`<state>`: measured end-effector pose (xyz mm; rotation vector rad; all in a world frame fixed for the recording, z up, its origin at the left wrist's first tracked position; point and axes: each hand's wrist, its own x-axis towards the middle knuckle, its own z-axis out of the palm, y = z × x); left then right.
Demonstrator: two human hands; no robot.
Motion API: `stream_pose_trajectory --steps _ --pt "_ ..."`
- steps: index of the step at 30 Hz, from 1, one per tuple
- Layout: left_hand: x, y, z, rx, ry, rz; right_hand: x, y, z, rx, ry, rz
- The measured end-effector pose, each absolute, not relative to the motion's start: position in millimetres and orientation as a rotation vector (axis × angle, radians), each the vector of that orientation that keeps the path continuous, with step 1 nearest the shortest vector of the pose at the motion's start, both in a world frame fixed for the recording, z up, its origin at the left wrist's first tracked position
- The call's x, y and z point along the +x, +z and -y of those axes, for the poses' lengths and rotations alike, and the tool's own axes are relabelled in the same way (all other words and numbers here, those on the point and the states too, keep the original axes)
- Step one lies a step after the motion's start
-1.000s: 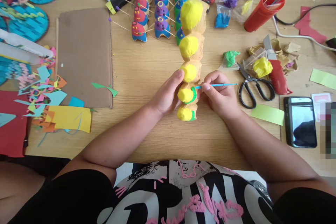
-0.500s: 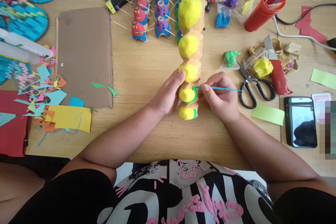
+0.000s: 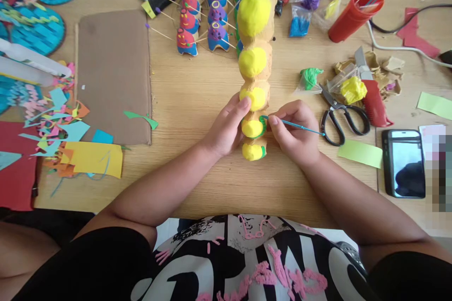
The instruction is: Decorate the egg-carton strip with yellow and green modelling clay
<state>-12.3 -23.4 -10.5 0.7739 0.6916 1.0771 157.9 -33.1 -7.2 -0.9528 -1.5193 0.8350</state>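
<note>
My left hand (image 3: 229,124) is closed around an egg-carton strip (image 3: 266,63), thumb on its middle bump. The strip is bare brown cardboard with yellow clay caps on its bumps, and it stretches away from me over the table. Green clay edges the right side of the two nearest bumps. In my right hand (image 3: 294,134) a thin blue stick, a modelling tool (image 3: 303,127), is pinched between thumb and fingers. Its tip touches the green clay (image 3: 263,122) on the second-nearest bump. The fingers under the strip are hidden.
Painted egg-carton caterpillars (image 3: 218,33) with sticks stand at the back. Right of my hands lie scissors (image 3: 332,117), bagged green clay (image 3: 310,77), a red-handled cutter (image 3: 376,103) and a phone (image 3: 404,164). A red cup (image 3: 353,16) stands behind; cardboard (image 3: 115,75) and paper scraps lie left.
The modelling tool's far end has dropped toward me, so it slants more. The far end of the egg-carton strip has shifted slightly left. Both hands keep their hold.
</note>
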Motion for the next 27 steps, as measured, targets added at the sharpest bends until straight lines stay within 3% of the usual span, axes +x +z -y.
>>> stream_pose_trajectory --steps 18,27 --pt "-12.5 -19.9 19.0 0.806 1.120 -0.698 162.4 -5.9 38.8 -0.971 0.529 1.836" --pt "-12.3 -19.9 24.1 0.903 1.308 -0.770 164.0 -9.6 36.0 -0.899 0.439 1.938"
